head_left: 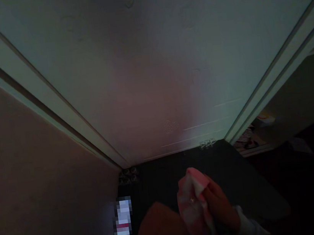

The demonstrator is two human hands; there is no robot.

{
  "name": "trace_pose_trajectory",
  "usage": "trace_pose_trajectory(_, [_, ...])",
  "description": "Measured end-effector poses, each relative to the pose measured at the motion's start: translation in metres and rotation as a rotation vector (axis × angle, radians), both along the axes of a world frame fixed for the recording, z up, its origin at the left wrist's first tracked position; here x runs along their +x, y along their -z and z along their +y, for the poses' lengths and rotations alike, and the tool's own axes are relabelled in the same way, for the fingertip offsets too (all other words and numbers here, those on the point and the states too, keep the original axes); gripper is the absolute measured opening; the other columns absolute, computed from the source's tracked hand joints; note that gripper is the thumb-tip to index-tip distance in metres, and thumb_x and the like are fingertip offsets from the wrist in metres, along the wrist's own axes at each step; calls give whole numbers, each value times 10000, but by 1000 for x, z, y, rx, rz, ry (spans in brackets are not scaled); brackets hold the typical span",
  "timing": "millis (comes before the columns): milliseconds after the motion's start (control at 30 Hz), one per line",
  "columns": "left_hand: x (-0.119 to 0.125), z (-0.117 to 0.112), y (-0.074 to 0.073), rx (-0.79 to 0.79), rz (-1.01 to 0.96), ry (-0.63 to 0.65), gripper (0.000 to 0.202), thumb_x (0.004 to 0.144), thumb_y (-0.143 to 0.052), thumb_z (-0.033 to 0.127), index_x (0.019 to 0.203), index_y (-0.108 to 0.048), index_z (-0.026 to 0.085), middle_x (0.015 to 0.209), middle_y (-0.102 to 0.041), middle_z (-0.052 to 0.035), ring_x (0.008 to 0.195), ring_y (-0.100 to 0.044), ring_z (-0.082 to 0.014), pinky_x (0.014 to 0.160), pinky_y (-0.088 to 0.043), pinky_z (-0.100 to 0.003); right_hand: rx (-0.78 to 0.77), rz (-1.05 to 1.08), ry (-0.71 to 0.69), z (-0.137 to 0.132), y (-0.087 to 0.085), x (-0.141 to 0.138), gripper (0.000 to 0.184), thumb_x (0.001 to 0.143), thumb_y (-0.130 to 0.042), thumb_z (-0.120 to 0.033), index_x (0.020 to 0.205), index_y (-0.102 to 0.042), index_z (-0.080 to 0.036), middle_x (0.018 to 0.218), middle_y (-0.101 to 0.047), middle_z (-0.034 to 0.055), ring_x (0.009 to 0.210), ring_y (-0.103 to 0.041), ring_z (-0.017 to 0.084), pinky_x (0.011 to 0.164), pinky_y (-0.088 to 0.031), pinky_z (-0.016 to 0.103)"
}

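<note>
My right hand (222, 205), in a pale sleeve, is closed on the right side of a pink and white striped cloth (191, 215), sock-like in shape. The cloth's pink upper end folds over near my fingers, and a small shiny spot shows on its front. Whether something is inside the cloth is hidden. Left of it is a rounded bare shape, probably my bent knee (159, 225). My left hand does not show. The picture is very dark, so fine detail is lost.
A pale panel like a door (151, 75), with faint raised marks, rises in front. A dark surface (159, 179) spreads below it. At the left lies a lit, blurred-out screen (123, 218) by the wall (36, 168). Small items sit on a low shelf (253, 149) at right.
</note>
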State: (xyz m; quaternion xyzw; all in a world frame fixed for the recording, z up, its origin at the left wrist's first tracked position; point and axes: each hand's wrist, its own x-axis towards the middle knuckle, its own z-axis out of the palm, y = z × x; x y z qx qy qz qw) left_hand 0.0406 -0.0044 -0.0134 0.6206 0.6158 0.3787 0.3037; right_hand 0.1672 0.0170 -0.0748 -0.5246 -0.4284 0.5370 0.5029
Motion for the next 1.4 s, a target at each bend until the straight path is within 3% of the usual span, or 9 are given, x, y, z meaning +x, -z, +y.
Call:
trace_pose_trajectory(67, [-23, -8, -13, 12, 14, 61, 206, 849, -495, 292, 1003, -630, 315, 976, -664, -30, 887, -617, -239, 751, -540, -379, -22, 63, 35, 1, -7, -1, 287, 771, -524, -457, 801, -580, -177, 711, -591, 32, 665, -554, 180, 607, -480, 267])
trace_pose_trajectory(167, [-41, -10, -23, 15, 52, 264, 269, 800, -538, 205, 1051, -620, 257, 1028, -664, -54, 928, -622, -222, 824, -521, -343, -44, 77, 35, 0, -16, -3, 270, 752, -540, -450, 761, -584, -184, 669, -578, 19, 610, -537, 166, 562, -480, 255])
trace_pose_trajectory(467, [-48, -4, -8, -28, 55, 139, 306, 732, -630, 235, 1037, -647, 243, 1027, -691, -63, 932, -644, -239, 805, -539, -349, -45, 77, -77, -4, -30, -5, 189, 669, -568, -356, 771, -629, -210, 708, -650, 36, 660, -594, 192, 588, -501, 269])
trace_pose_trajectory(633, [-49, -6, -11, -30, 61, 103, 223, 735, -658, 225, 958, -658, 218, 934, -710, -48, 863, -659, -218, 769, -547, -318, 3, 35, -147, -3, -28, -6, 257, 682, -569, -309, 899, -659, -204, 853, -672, 60, 800, -618, 228, 675, -500, 310])
trace_pose_trajectory(900, [-49, 0, -6, 131, 261, 192, 283, 807, -561, 219, 1085, -612, 236, 1007, -703, -69, 913, -652, -233, 787, -541, -351, -279, 265, -161, 3, -20, -6, 319, 521, -593, -138, 828, -679, -161, 642, -669, 9, 535, -562, 157, 501, -428, 252])
trace_pose_trajectory(1000, [-46, 4, -10, 242, 409, 299, 306, 850, -488, 202, 1144, -575, 220, 1022, -699, -88, 908, -650, -238, 768, -529, -353, -331, 366, -198, 2, -17, -8, 271, 543, -669, -180, 812, -680, -148, 686, -690, 32, 610, -609, 184, 568, -451, 279])
trace_pose_trajectory(1133, [-36, 10, -11, 283, 529, 430, 207, 886, -473, 271, 1008, -614, 183, 954, -707, -91, 805, -659, -238, 685, -507, -350, -293, 465, -195, 2, -10, -11, 267, 649, -699, -324, 838, -677, -136, 730, -696, 49, 663, -624, 185, 624, -456, 290])
trace_pose_trajectory(1233, [-31, 10, -4, 331, 515, 436, 220, 926, -408, 290, 948, -598, 180, 926, -707, -71, 802, -645, -215, 664, -482, -333, -296, 530, -191, 5, -5, -10, 286, 655, -724, -335, 855, -671, -137, 749, -696, 44, 679, -619, 174, 648, -454, 285])
trace_pose_trajectory(1400, [-35, 6, 1, 287, 464, 432, 196, 929, -364, 187, 946, -559, 196, 889, -692, -41, 770, -612, -195, 674, -448, -333, -293, 487, -230, 9, -1, -3, 279, 636, -750, -311, 836, -665, -137, 632, -651, 6, 528, -537, 115, 505, -385, 222])
